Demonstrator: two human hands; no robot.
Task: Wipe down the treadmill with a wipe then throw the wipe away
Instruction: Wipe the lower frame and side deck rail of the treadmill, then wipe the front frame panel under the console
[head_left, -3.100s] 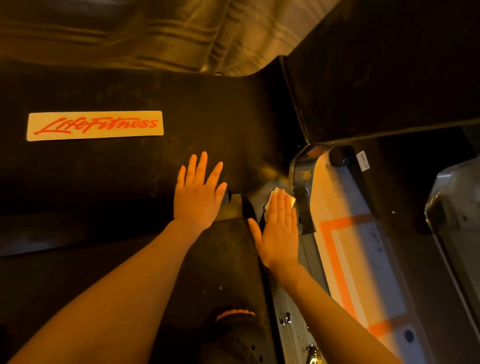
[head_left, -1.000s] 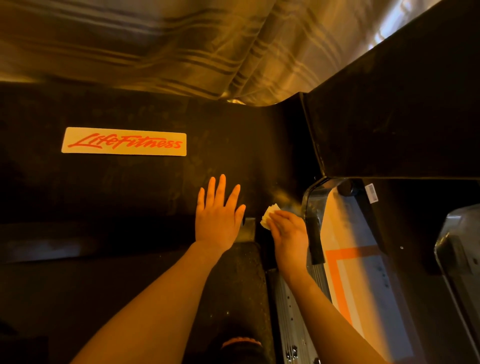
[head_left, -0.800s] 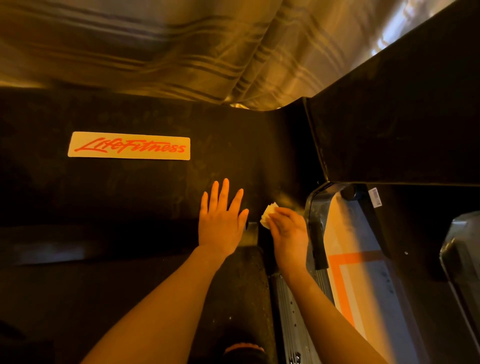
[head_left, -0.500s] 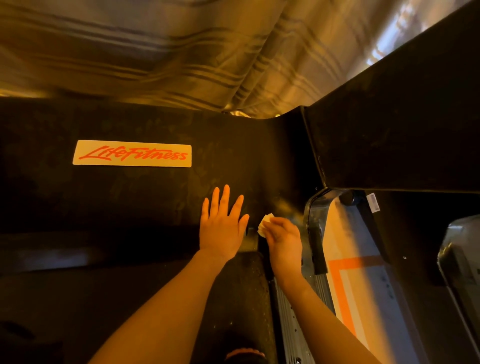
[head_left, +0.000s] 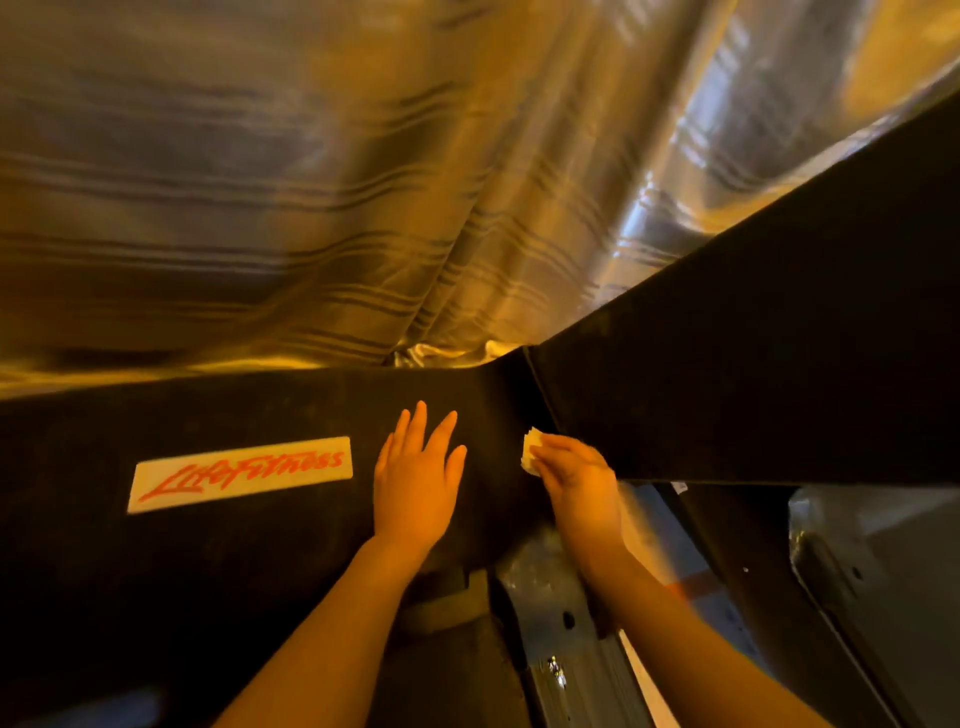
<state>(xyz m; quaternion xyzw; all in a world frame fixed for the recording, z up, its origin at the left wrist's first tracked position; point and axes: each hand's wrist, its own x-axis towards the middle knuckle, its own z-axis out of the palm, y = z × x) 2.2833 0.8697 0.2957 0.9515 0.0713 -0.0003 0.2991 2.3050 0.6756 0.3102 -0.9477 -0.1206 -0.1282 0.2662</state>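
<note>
Treadmill (head_left: 249, 415) came first by bulk: its dark front hood filled the lower left of the head view, with a pale logo plate (head_left: 240, 474) lettered in red, and a dark upright (head_left: 753, 374) slanted up to the right. By its look the hood was hard, fixed and faintly dusty, something to press against, not something to lift. Behind it hung a striped curtain (head_left: 363, 182), shiny and folded.

The left hand (head_left: 415, 483) lay flat on the hood just right of the plate, fingers straight and slightly spread, bracing. The right hand (head_left: 576, 478) was curled round the wipe (head_left: 531, 457), pinching it at the seam where hood met upright.

That wipe looked small, light, soft and bunched; it would probably crumple to any shape and give no resistance. Bunched under the fingertips seemed the best hold, since a loose corner could drag or tear in the seam.

Most of the wipe sat hidden under the fingers, only a pale edge showing. Dim amber light and blur smeared the side rail (head_left: 571, 649) below. No bin was in view.
</note>
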